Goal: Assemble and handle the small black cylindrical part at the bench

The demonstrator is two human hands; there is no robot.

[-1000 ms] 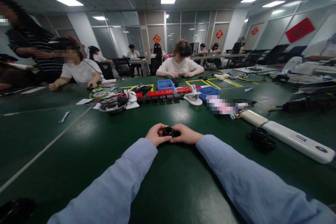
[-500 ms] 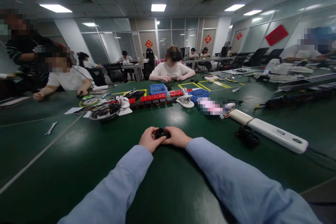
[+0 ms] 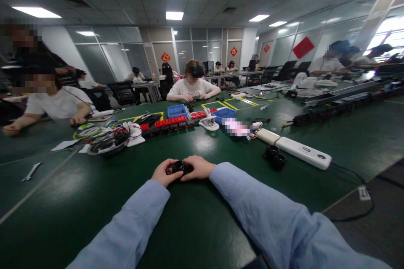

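Both of my hands meet on the green table point(image 3: 94, 193) around a small black round part point(image 3: 179, 166). My left hand point(image 3: 164, 173) curls round its left side, thumb and fingers pinched on it. My right hand point(image 3: 199, 167) presses on it from the right with closed fingers. Light blue sleeves cover both forearms. Two more black round parts point(image 3: 275, 156) lie to the right, beside a long white power strip point(image 3: 302, 152).
Across the table stand blue bins point(image 3: 176, 110), a row of red and black blocks point(image 3: 172, 122), a white clamp point(image 3: 208, 122) and a metal bowl with cables point(image 3: 105, 144). A small wrench point(image 3: 30, 171) lies far left. Several people sit around the tables. The table edge drops off at the right point(image 3: 344, 195).
The view has swung right and tilted, so my hands and the table things sit further left in the picture. My hands stay closed on the black part.
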